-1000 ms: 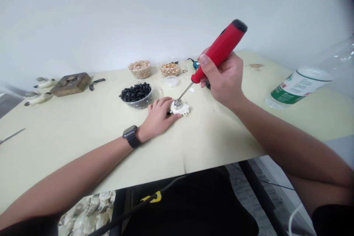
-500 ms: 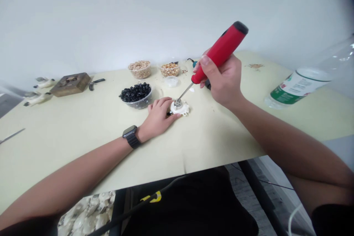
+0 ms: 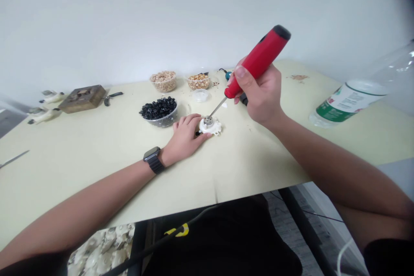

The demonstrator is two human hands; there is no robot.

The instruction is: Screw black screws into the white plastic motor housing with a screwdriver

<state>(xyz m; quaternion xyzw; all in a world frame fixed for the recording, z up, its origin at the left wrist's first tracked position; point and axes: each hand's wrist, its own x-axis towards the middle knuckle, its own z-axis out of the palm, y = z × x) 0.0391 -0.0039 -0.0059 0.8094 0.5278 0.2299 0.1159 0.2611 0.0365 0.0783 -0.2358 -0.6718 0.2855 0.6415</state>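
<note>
Your left hand lies spread, not gripping, on the cream table, its fingertips pressing the white plastic part just to its right at mid-frame. Your right hand sits up and right of that part, closed around a red electric screwdriver. The tool's long axis slants down-left, and its steel shaft reaches the grey metal hub at the part's centre. Just beyond your left hand, a bowl of black pieces stands toward the upper left.
</note>
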